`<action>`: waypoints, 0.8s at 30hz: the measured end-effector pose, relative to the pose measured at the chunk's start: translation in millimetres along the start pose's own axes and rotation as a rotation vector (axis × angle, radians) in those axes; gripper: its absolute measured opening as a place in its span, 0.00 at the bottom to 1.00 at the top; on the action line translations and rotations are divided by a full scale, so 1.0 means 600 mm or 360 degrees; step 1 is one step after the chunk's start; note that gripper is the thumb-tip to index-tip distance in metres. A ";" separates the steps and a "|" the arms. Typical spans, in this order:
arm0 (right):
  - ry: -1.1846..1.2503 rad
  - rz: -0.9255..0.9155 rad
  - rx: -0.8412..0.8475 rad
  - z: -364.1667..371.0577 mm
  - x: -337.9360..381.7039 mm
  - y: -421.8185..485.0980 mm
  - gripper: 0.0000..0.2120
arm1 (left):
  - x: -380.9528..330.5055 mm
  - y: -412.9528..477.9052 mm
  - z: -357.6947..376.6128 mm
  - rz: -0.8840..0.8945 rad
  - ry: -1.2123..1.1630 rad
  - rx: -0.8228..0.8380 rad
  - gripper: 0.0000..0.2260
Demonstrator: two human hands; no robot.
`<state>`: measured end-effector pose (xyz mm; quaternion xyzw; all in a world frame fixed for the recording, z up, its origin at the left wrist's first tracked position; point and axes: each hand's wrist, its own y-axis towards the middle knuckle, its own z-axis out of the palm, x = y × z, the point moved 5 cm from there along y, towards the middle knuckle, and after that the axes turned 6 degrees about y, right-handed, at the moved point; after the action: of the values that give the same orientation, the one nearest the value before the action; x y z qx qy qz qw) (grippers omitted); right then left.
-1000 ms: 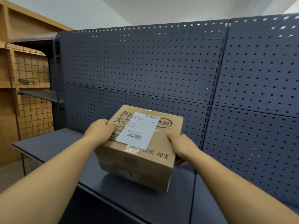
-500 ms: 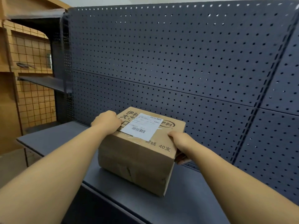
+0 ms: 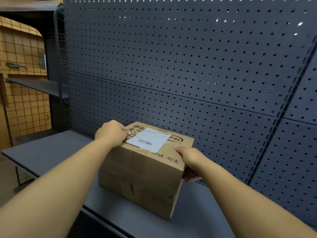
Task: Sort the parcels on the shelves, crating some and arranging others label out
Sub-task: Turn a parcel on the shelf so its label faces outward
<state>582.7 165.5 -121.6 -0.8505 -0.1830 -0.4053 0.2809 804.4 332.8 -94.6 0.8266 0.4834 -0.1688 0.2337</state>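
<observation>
We hold the cardboard box (image 3: pixel 142 179) on the dark shelf (image 3: pixel 51 148), left hand (image 3: pixel 111 133) and right hand (image 3: pixel 188 158) clamped on its sides so it sits straight; its label (image 3: pixel 148 140) faces up.

Both arms outstretched, left hand (image 3: pixel 111 133) and right hand (image 3: pixel 190 158) gripping.

Parcel (image 3: pixel 140 179): brown corrugated cardboard, matt, creased and dented on its near face.
Label (image 3: pixel 148 139): white paper under glossy clear tape.
Shelf (image 3: pixel 51 150): dark grey painted metal, smooth, satin.
Back panel (image 3: pixel 188 57): perforated metal, matt grey.
Upper left of frame: wood (image 3: pixel 25 107) behind wire grid.
</observation>
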 end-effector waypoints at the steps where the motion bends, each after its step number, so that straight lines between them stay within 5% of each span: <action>1: -0.0001 0.0001 0.0006 -0.001 0.000 -0.001 0.30 | 0.000 0.000 0.000 0.0001 0.0014 0.0011 0.08; 8: -0.0057 -0.0174 -0.0132 -0.019 0.012 -0.002 0.18 | -0.025 -0.011 -0.006 -0.0032 0.0426 -0.0048 0.10; 12: -0.0188 -0.0338 -0.0266 -0.046 0.027 -0.017 0.11 | -0.059 -0.029 -0.017 0.0009 0.0344 -0.0098 0.08; 24: -0.0415 -0.0615 -0.0765 -0.214 -0.020 -0.073 0.21 | -0.284 -0.126 0.022 0.0537 0.0033 -0.0022 0.15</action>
<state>476.3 118.2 -50.9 -0.8866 -0.2746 -0.3704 -0.0355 656.5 235.0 -36.6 0.8960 0.3413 -0.1155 0.2594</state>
